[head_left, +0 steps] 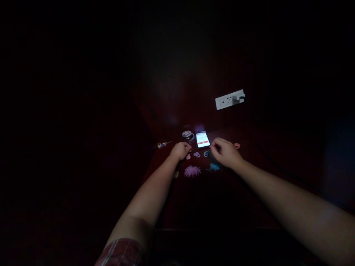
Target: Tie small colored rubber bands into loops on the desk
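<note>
My left hand (180,150) is closed over the dark red table, beside a jar (188,136) with a pale lid. Its fingers curl inward, and what they hold, if anything, is hidden. Pale pink rings (188,156) lie just by its fingertips. My right hand (226,153) is closed too, thumb and fingertips together near a lit phone (202,140); I cannot make out anything in it. Between the hands lie small purple rings (196,154) and light blue rings (206,153). Closer to me are a heap of purple strands (192,171) and a smaller heap of blue strands (214,167).
A small pale yellowish heap (176,174) lies beside my left forearm. At the table's left are small items with a yellow loop (159,145). Orange rings (237,146) lie beyond my right hand. A white socket strip (229,99) with a plug is behind. The surroundings are very dark.
</note>
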Demonstrator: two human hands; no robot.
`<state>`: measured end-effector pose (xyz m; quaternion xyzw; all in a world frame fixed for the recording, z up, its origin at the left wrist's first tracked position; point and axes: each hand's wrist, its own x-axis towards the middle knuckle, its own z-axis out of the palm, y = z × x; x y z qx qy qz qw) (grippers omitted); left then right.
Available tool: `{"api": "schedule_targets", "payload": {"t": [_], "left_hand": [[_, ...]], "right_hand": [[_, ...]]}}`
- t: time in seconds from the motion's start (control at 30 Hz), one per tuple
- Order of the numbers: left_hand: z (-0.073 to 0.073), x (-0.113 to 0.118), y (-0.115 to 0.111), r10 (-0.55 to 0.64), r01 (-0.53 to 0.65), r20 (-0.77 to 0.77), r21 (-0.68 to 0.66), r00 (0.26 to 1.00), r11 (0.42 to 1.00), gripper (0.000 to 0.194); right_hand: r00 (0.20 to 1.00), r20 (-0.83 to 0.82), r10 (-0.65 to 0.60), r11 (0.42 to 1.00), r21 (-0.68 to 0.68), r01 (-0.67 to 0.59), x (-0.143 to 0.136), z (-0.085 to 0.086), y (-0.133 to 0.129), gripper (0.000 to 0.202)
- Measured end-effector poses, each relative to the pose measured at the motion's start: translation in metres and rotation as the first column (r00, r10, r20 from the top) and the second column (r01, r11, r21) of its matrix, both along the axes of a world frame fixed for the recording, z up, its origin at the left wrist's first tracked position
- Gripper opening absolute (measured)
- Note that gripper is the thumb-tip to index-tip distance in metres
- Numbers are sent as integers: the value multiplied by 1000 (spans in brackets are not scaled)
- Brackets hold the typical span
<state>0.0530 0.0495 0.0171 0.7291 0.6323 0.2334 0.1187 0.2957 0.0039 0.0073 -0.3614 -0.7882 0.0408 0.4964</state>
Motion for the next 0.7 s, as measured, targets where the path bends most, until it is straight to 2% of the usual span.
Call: {"api": "schedule_targets", "payload": {"t": [0.1,0.17,0.23,0.3,0.37,0.5,0.6,0.7], "left_hand": [[10,-29,9,70,-71,15,45,997,996,19],[14,-58,13,151,-151,16,57,988,987,21],[13,-88,14,242,-242,9,38,970,970,23],[3,-114,14,314,-314,-4,0,949,949,31],[-14,-132,14,357,-358,-15,-18,934,934,34],[-47,-147,24,414,-412,-7,63,910,909,33],[-57,-153,40,448,-443,2,143,894,885,36],[-58,-159,59,446,-437,6,203,895,876,44]], "right_hand": [[1000,-11,10,1000,-17,-10,1,1,-2,12],[1000,0,8,1000,-19,-8,2,0,-2,11],[1000,24,3,1000,-11,-3,3,-1,0,11],[999,34,-4,1000,-7,5,4,-3,1,11],[999,42,-17,1000,-7,17,5,-4,2,12],[999,42,-25,1000,6,25,8,-4,1,12],[998,56,-39,999,16,38,10,-3,1,13],[993,104,-53,998,-10,54,14,-3,1,22]]}}
